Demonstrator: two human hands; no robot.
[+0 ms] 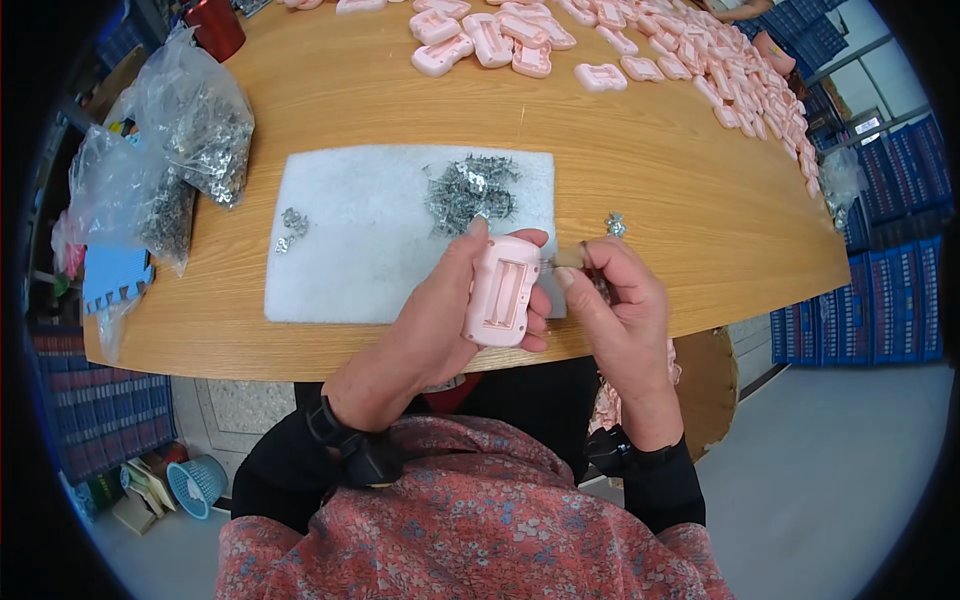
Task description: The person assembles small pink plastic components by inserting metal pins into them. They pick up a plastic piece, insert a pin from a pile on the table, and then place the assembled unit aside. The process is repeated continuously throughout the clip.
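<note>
A pink plastic casing (503,292) with a long recessed battery compartment rests in my left hand (415,325), whose fingers wrap behind it while the thumb lies along its upper edge. Pinched between thumb and fingers of my right hand (630,315) is a small tool with a beige handle (571,257). Its thin metal end meets the casing's right side near the top; the exact contact is too small to make out. Below both hands lies a white foam pad (350,215), bearing a heap of small metal spring contacts (470,195).
Small metal pieces sit in clusters on the pad's left (291,230) and on the wooden table (700,260) to its right (615,225). Clear bags of metal parts (205,135) stand at left, near a red container (214,28). Many pink casings (730,75) cover the far right.
</note>
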